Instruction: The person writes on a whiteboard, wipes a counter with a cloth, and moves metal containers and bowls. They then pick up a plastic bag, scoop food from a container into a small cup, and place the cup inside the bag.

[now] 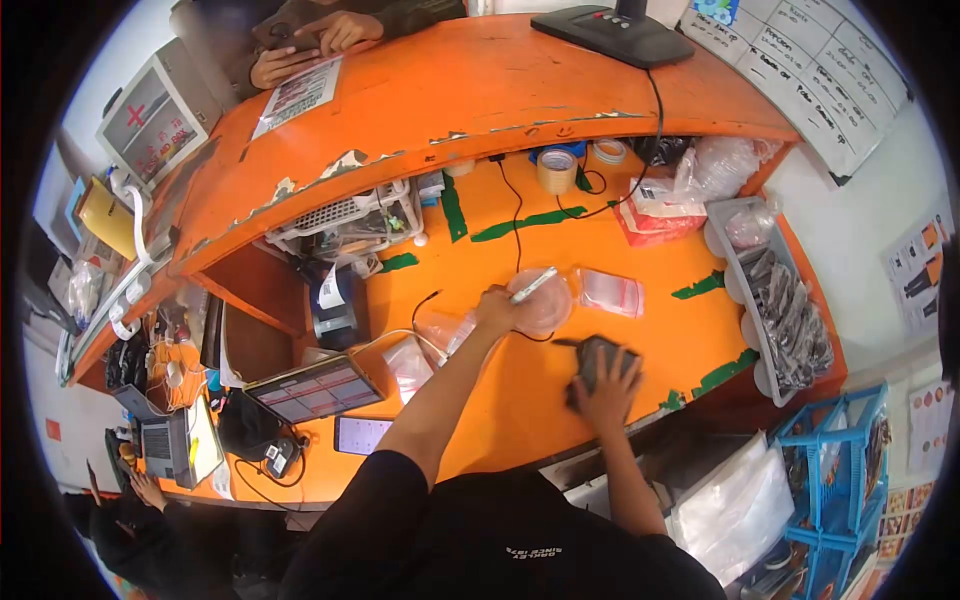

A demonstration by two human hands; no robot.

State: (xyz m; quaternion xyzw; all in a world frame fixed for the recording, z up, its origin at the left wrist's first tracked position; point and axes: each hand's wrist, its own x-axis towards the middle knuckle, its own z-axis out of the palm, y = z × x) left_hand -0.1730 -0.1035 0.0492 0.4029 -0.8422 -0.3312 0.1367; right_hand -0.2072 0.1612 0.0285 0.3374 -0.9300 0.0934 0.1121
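My left hand [497,310] reaches to the middle of the orange desk. Its fingers are closed around a white pen [533,285]. Just beneath the pen lies a round pinkish translucent item [547,308], with a stack of clear plastic bags [611,293] to its right. My right hand [608,393] rests, smeared by motion, over a dark, blurred object [582,352], fingers curled across it; its exact kind cannot be made out. More clear plastic packets [408,367] are left of my left forearm.
A tablet [315,385] and a phone [362,435] sit at left. Tape rolls [557,171] and a red box [660,212] stand under the shelf [480,90]. At right is a grey bin [740,270] of packets. Another person's hands [320,45] hold a phone above. A cable crosses the desk.
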